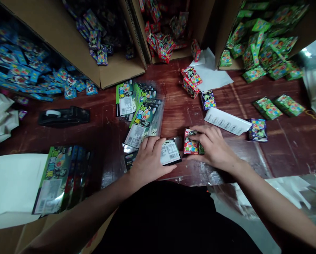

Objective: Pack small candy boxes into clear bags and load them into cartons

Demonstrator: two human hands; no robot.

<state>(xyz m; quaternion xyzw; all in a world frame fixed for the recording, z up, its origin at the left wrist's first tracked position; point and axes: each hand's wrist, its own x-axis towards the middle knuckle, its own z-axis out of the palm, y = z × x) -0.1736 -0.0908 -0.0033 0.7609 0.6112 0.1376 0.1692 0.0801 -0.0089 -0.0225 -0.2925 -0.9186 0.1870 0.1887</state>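
My left hand [149,160] grips a flat printed plastic packet [171,152] lying near the table's front edge, with fingers over its far edge and thumb by its near edge. My right hand [210,146] is closed around small candy-type boxes: a red one [191,143] and, beside it, a green one [201,149] mostly hidden by the fingers. The red box stands just right of the packet. Beyond my left hand lies an overlapping pile of green-and-black printed packets [142,121]. A folded white label strip [226,121] rests beyond my right hand.
Cardboard boxes at the back hold blue boxes [20,70], purple boxes [95,38], red boxes [163,44] and green boxes [268,49]. A black tape dispenser [65,115] sits left. More packets [54,176] are stacked lower left. Loose green boxes [267,107] and a purple box [257,129] lie right.
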